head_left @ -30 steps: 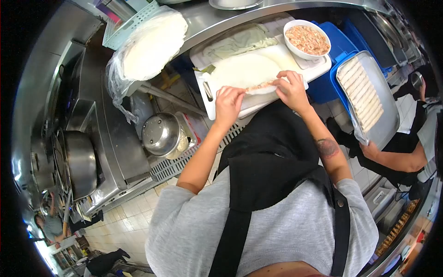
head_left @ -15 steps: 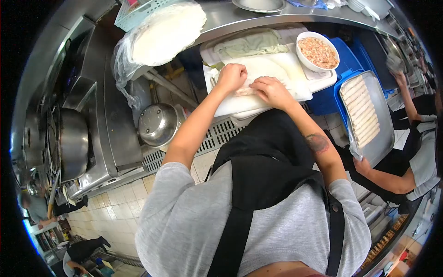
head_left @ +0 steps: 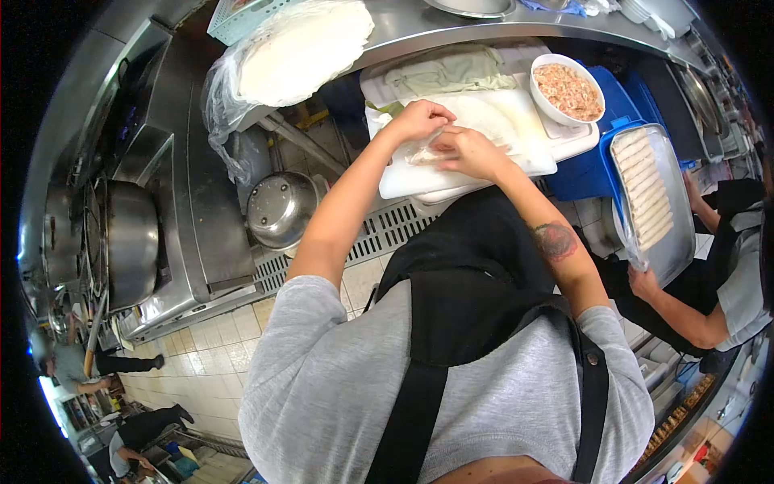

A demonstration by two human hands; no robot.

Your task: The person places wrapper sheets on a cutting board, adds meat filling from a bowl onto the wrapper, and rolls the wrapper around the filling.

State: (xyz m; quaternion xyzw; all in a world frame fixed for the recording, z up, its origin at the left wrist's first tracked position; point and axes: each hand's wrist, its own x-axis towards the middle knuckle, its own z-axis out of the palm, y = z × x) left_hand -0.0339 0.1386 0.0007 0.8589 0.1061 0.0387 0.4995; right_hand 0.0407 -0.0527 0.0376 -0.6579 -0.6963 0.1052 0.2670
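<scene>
On a white cutting board (head_left: 395, 181) lies a thin, pale round wrapper (head_left: 493, 119), its near edge folded up over something I cannot make out. My left hand (head_left: 422, 120) pinches that lifted edge from the left side. My right hand (head_left: 473, 152) holds the near right part of the fold, fingers curled and close to the left hand's fingertips. Past the wrapper, a folded pale green cloth (head_left: 447, 73) rests on the board's far side. A white bowl (head_left: 598, 113) of shredded orange-and-white filling (head_left: 568, 90) stands to the right.
At right, a co-worker's hand (head_left: 643, 282) grips a metal tray (head_left: 681, 230) with a row of pale rolls (head_left: 642, 189). A plastic-wrapped stack of wrappers (head_left: 310, 48) sits far left on the steel counter (head_left: 395, 40). A metal pot (head_left: 282, 210) is below, left of my arm.
The wrapper's near edge has been lifted and folded. My left hand has turned from a fist-like hold to fingers reaching right. The co-worker's other hand has come down toward the tray.
</scene>
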